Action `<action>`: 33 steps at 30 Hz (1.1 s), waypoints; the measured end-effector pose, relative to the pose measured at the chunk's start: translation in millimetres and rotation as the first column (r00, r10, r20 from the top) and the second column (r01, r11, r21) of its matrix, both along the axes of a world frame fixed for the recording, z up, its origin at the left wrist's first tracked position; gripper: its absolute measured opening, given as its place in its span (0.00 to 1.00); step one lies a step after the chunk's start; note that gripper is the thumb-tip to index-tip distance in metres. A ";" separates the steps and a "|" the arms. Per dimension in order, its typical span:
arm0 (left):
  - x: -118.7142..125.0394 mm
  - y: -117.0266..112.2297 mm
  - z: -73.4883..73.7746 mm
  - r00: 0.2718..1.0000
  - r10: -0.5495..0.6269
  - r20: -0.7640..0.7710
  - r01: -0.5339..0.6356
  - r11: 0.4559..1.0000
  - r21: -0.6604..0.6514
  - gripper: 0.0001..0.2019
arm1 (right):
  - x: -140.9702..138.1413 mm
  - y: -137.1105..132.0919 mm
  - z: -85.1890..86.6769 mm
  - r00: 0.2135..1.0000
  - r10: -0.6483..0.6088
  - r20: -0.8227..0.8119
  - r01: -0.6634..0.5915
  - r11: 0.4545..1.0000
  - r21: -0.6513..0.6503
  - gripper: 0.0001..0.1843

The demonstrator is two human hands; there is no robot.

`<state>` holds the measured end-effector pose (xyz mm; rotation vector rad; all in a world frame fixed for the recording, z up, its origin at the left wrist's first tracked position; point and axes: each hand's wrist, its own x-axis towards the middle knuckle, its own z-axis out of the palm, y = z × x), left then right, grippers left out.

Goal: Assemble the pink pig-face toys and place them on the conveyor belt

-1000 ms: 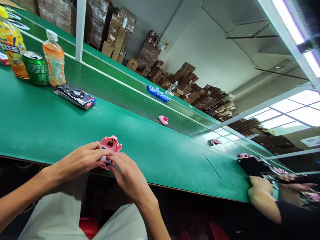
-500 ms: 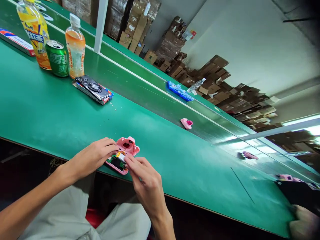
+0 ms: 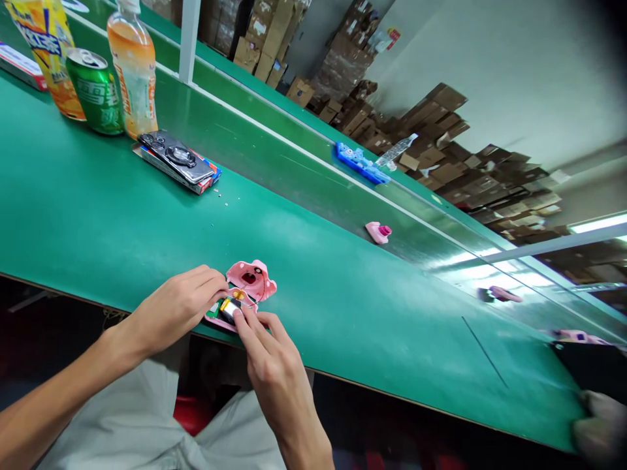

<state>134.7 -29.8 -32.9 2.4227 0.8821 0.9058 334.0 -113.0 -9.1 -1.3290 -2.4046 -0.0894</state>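
Note:
An opened pink toy shell (image 3: 251,281) lies at the near edge of the green table (image 3: 98,215). Its lower half shows a green circuit board and a small yellow part (image 3: 226,308). My left hand (image 3: 174,310) grips the shell's left side with curled fingers. My right hand (image 3: 267,359) rests just below it, with its fingertips pressed on the board and the yellow part.
Two drink bottles (image 3: 132,72) and a green can (image 3: 95,91) stand at the far left, with a phone on a flat box (image 3: 179,160) beside them. More pink pieces (image 3: 378,232) and a blue tray (image 3: 360,163) lie along the conveyor. Another person's hand (image 3: 600,424) shows at the lower right.
The pink shell has come open, so the board inside shows. My right fingertips moved onto the board. The view swung left and down.

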 end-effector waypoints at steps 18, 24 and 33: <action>-16.9 -8.4 -13.4 0.995 -0.073 -0.068 0.075 0.997 0.024 0.16 | 3.7 -0.3 -29.3 0.890 -0.135 -0.436 0.265 0.931 0.252 0.13; -17.4 -7.9 -24.2 0.995 -0.052 -0.083 0.062 0.990 0.123 0.15 | 24.6 108.0 66.0 0.861 -0.508 0.025 0.439 0.718 -0.540 0.32; -19.1 1.6 -38.1 0.997 -0.067 -0.026 0.070 0.987 0.146 0.17 | -42.2 201.6 81.8 0.939 -0.147 0.310 0.338 0.551 -0.763 0.20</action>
